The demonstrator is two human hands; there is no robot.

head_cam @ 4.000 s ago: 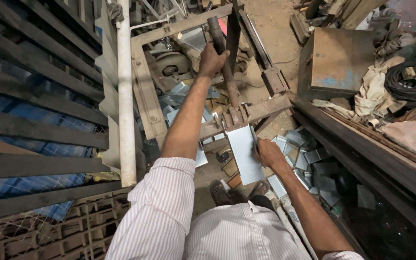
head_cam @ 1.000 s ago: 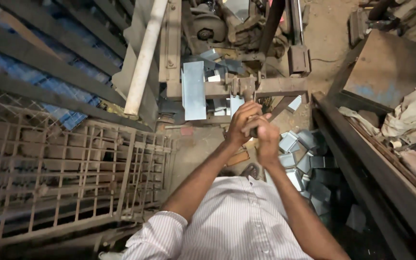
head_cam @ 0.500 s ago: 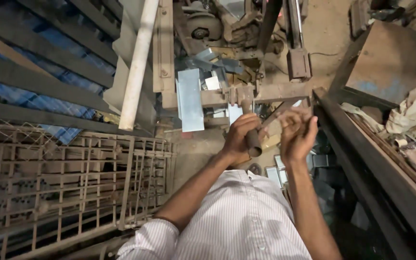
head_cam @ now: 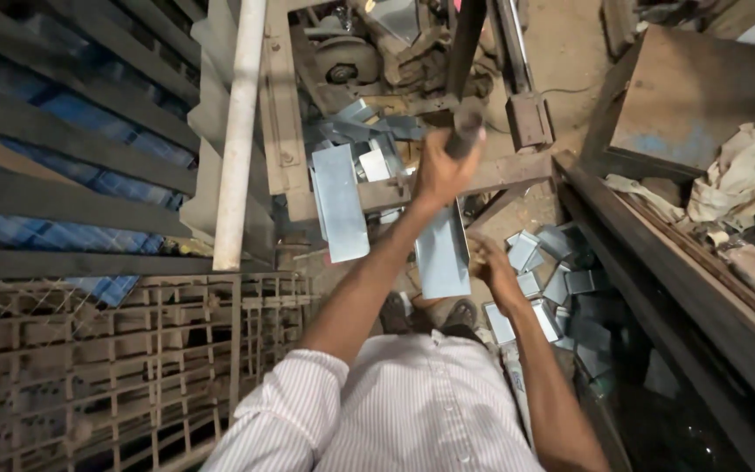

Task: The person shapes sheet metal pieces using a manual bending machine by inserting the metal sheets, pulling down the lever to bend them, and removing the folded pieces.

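Sheet (head_cam: 441, 253) flat, grey, rectangular, right hand (head_cam: 488, 262) holding

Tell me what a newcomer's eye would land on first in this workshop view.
At centre, the left hand grips the dark lever handle of a rusty press, while the right hand steadies a grey metal sheet beneath it. A pile of bent metal pieces lies on the floor to the right, and a white pipe stands at left.
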